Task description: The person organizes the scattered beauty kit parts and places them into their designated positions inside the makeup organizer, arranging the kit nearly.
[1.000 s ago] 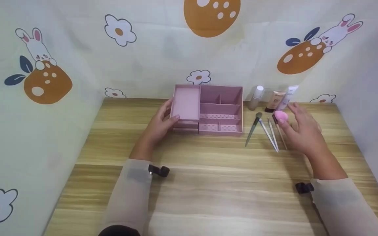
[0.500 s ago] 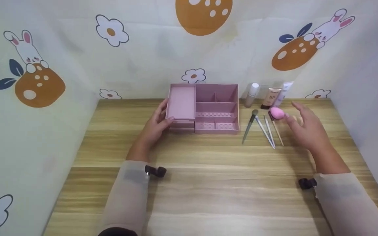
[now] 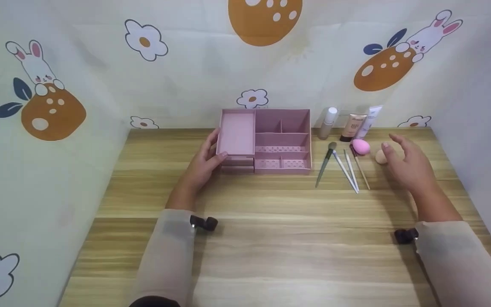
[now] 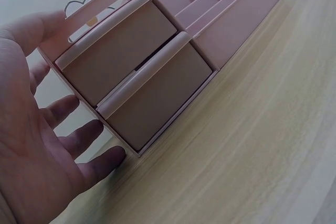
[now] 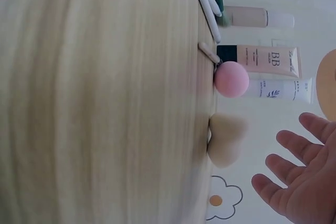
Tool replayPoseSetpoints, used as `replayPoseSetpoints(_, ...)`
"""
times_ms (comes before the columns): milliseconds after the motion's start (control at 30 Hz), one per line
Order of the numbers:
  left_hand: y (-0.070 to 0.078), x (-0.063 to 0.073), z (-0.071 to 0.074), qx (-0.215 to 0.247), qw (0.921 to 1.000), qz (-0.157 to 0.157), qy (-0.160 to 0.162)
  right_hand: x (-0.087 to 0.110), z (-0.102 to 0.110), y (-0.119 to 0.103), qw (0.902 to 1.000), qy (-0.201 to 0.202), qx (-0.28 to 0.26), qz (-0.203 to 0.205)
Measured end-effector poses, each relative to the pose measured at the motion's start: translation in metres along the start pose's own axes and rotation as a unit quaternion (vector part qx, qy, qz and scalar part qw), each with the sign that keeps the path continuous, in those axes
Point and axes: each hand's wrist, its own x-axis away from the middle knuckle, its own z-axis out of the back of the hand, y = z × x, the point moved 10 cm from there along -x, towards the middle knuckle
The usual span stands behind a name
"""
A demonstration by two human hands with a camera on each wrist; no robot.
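The organizer [image 3: 283,171] is set by the far edge of the surface [image 3: 271,247], its left side held in the left hand's [image 3: 203,164] grip, the thumb laid at its top front edge. Toward the far right corner, the right hand [image 3: 411,165] is held with a wide grip, just beside the beige sponge [image 3: 380,157]. Brushes [image 3: 324,166] and the pink sponge [image 3: 361,147] are laid between organizer and beige sponge; a bottle [image 3: 327,125] and tubes [image 3: 353,127] are stood behind.
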Motion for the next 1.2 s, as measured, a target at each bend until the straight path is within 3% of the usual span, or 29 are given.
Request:
replayPoseSetpoints(267, -0.001, 0.000, 0.000, 0.001, 1.0000, 0.002, 0.004, -0.002, 0.002, 0.008, 0.9995, 0.004, -0.014, -0.027)
replayPoseSetpoints(567, -0.001, 0.000, 0.001, 0.000, 0.9999, 0.009, 0.005, 0.006, -0.005, -0.004, 0.9994, 0.018, -0.026, 0.013)
replayPoseSetpoints(900, -0.003, 0.000, 0.000, -0.001, 0.9999, 0.011, 0.000, -0.001, -0.041, 0.002, 0.9944, -0.103, 0.014, -0.020)
replayPoseSetpoints(1067, -0.003, -0.002, -0.001, 0.020, 0.9998, 0.004, -0.006, -0.009, -0.048, -0.002, 0.9906, -0.125, 0.055, 0.006)
replayPoseSetpoints(1200, -0.004, -0.001, 0.000, 0.017, 0.9998, 0.006, -0.003, -0.011, -0.050, -0.003, 0.9885, -0.139, 0.060, 0.002)
